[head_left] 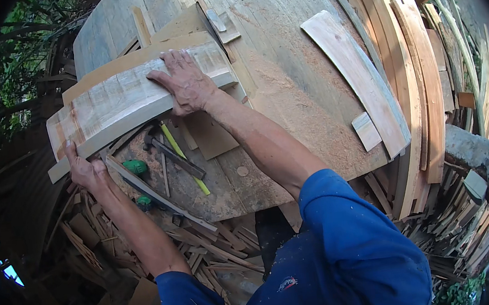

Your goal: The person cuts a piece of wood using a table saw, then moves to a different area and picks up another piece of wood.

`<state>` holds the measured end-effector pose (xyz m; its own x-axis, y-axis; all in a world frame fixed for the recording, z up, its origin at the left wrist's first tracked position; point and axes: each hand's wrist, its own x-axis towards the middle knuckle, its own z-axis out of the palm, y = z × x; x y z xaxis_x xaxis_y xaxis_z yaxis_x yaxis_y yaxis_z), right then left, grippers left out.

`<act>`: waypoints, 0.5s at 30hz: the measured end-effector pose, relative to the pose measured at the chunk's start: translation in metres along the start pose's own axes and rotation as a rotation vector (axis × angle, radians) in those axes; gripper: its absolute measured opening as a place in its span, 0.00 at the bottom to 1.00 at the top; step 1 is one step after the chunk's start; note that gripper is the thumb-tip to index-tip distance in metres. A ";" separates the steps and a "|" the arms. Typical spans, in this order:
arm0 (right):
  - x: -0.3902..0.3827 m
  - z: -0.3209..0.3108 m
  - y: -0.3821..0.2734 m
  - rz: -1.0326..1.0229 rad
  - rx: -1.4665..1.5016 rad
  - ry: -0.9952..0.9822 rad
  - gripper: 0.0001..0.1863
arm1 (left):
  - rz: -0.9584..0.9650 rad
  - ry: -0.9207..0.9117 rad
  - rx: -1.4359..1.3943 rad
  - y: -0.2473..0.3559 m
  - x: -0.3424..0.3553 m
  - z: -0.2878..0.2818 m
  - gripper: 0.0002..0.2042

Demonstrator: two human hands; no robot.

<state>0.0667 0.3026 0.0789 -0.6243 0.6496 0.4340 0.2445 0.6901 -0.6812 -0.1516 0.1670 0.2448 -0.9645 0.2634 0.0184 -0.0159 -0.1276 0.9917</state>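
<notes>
A thick, pale wooden board [125,96], long and slightly curved, lies raised at the far left of the workbench. My left hand [86,169] grips its near left corner, thumb on top and the other fingers hidden below the edge. Toward the board's right end, my right hand [183,81] rests on the upper face, fingers spread. Beneath and behind it, a light brown board [144,46] shows along the far edge. On the bench just below the held board lie a hammer [179,159], a yellow strip that looks like a rule [185,158] and a green power tool [135,167].
The workbench [289,124] is strewn with sawdust. At its right lie a curved plank [356,81] and a small block [366,131]. Stacked planks [409,75] stand beyond the right edge. Wood offcuts [231,249] cover the ground below.
</notes>
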 end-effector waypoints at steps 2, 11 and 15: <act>0.004 0.013 -0.002 -0.055 0.009 0.008 0.42 | 0.030 0.014 -0.033 -0.010 0.015 -0.012 0.19; 0.023 0.030 0.006 -0.085 -0.046 0.039 0.45 | 0.098 0.070 -0.182 -0.020 0.023 -0.002 0.18; 0.026 0.032 0.005 -0.108 -0.057 0.034 0.45 | 0.111 0.050 -0.200 -0.025 0.028 -0.008 0.18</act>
<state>0.0281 0.3131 0.0677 -0.6240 0.5800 0.5238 0.2190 0.7731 -0.5952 -0.1803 0.1704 0.2195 -0.9751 0.1899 0.1142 0.0436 -0.3409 0.9391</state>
